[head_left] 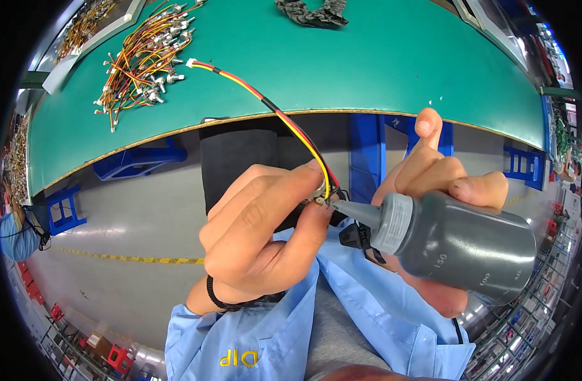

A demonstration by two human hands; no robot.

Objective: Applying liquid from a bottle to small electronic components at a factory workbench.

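Between the thumb and fingertips of my left hand (pixel 256 222) is a small metal part with soldered leads, probably a potentiometer (pixel 319 192), mostly covered by the fingers. From it a red, yellow and black wire lead (pixel 292 125) arches up over the table edge to a white connector (pixel 191 63). My right hand (pixel 434 166) grips a squeeze bottle (pixel 472 247) of dark grey liquid, tilted nearly level, with its index finger pointing up. The bottle's tapered nozzle (pixel 357 213) points left, its tip at or very near the part's leads; whether they touch I cannot tell.
On the green table (pixel 367 70) a pile of similar wired parts (pixel 148 57) lies at the far left. A dark crumpled strip (pixel 313 11) rests at the back. Blue stools (pixel 141 159) stand under the table edge. Small white specks (pixel 435 100) dot the right side.
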